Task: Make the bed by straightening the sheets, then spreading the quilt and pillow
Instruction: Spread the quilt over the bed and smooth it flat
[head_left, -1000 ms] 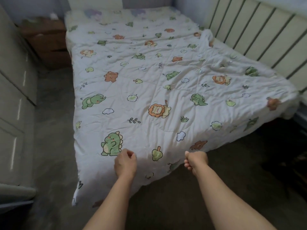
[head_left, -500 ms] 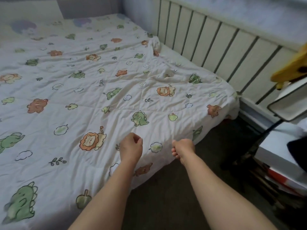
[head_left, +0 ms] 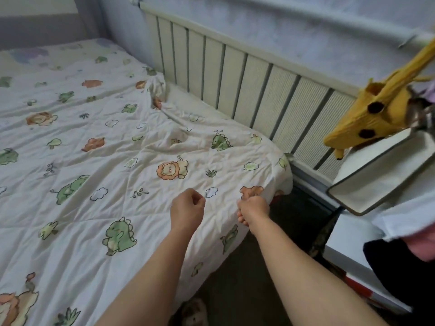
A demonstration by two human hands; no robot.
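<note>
The quilt (head_left: 98,161), white with printed lions, dinosaurs and clouds, lay spread over most of the bed (head_left: 77,47), creased and not yet flat. Its near edge hung over the side toward the dark floor (head_left: 249,285) at 6 o'clock.

Both hands worked close to the quilt's near right corner, a little below the middle of the view. The left hand (head_left: 187,209) sat on top of the cloth with its fingers curled tight, thumb against forefinger, seemingly pinching a bit of fabric. Just at its 3 o'clock, the right hand (head_left: 253,208) was closed round the quilt's hem, knuckles up, with the cloth drawn into small folds above it. The two hands were near each other but apart.

Toward 12 o'clock the quilt's far edge was bunched into a raised fold (head_left: 156,89), leaving a bare strip of sheet (head_left: 188,102) along the slatted panel (head_left: 247,90) that ran from 12 to 3 o'clock against the wall.

At 3 o'clock a yellow giraffe toy (head_left: 376,114) with dark spots hung over a white bin (head_left: 386,182) with a dark rim, well apart from the hands.
</note>
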